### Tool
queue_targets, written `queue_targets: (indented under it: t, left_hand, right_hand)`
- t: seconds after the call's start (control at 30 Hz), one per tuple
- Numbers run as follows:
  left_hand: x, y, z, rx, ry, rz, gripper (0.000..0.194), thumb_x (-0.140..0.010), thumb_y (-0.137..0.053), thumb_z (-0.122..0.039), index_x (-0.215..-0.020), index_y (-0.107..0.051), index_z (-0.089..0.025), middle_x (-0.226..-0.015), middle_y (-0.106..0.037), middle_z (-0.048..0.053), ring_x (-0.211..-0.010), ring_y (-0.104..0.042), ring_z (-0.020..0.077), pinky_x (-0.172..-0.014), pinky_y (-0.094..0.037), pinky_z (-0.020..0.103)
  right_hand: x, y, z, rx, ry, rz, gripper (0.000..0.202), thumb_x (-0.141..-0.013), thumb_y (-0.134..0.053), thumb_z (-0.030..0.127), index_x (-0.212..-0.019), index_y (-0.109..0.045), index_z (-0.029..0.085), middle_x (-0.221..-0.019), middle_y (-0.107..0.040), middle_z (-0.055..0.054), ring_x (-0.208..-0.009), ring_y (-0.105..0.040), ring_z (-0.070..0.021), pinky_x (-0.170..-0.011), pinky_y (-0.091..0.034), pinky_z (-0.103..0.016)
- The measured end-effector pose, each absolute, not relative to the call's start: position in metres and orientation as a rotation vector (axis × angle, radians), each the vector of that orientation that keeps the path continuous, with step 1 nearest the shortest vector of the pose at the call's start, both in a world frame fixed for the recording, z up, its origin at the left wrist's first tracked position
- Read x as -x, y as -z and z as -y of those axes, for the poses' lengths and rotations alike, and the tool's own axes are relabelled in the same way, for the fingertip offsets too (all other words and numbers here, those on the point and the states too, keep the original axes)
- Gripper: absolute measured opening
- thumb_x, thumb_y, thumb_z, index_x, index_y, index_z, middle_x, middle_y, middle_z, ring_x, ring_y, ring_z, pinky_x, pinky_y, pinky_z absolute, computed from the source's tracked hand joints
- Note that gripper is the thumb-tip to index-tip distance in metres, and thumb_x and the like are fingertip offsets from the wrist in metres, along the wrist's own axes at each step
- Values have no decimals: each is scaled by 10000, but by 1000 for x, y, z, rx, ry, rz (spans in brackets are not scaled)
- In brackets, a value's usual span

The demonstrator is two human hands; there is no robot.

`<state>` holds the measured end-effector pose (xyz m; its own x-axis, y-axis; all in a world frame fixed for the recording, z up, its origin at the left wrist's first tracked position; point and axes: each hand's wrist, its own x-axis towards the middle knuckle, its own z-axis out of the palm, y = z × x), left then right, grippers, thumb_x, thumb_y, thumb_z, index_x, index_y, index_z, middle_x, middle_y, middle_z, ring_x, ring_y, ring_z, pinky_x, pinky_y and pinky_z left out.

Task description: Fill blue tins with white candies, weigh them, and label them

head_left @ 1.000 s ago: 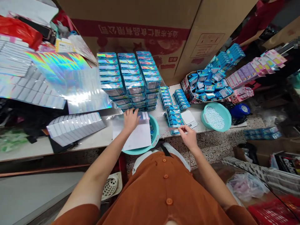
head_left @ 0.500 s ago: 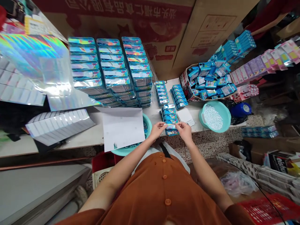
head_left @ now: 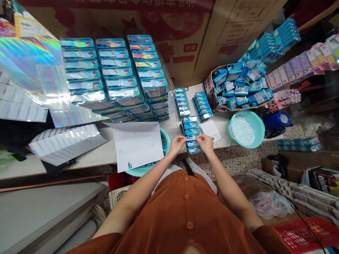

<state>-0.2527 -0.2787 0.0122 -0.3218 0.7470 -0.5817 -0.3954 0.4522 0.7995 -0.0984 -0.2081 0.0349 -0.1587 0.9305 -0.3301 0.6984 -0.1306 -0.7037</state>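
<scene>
My left hand [head_left: 177, 145] and my right hand [head_left: 206, 144] face each other over a short row of small blue boxes [head_left: 191, 131]. Fingertips of both hands are pinched on the two ends of a thin shiny sticker [head_left: 191, 139], which lies across or just above one box; I cannot tell if it touches. The nearest boxes carry shiny strips on top. A white sheet of paper [head_left: 137, 146] lies left of my left hand, partly over a turquoise basin [head_left: 166, 135]. Beyond my right hand is a white flat pad [head_left: 210, 129].
Large stacks of wrapped blue boxes [head_left: 122, 84] stand at the back left, before a big cardboard box [head_left: 182, 42]. A carton of loose blue boxes [head_left: 241, 88] and a turquoise bowl [head_left: 261, 135] with white pellets stand right. Folded white label sheets [head_left: 67, 143] lie left.
The view has shifted slightly. Both hands stay pinched on the sticker over the row of boxes, with my right hand slightly nearer the left one.
</scene>
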Motion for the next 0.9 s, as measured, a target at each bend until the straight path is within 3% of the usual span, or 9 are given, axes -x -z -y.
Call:
queue_targets:
  t: [0.7, 0.9]
  left_hand:
    - [250, 8, 276, -246, -1202, -1429, 257, -598, -756, -362, -719, -655, -159, -678, -647, 29, -646, -538, 122, -651, -419, 253]
    - [245, 14, 275, -147, -1213, -1338, 331, -558, -790, -389, -749, -654, -156, -690, -647, 21, -636, -532, 110, -655, -413, 251]
  right_hand:
    - [108, -47, 199, 1930, -1016, 2062, 142, -725, -567, 284, -686, -670, 195, -604, -682, -7, -619, -622, -163, -608, -402, -236]
    - [113, -44, 201, 1972, -890, 2129, 111, -730, -566, 248, -704, -660, 195, -686, -696, -26, -675, -627, -168, -655, -401, -246]
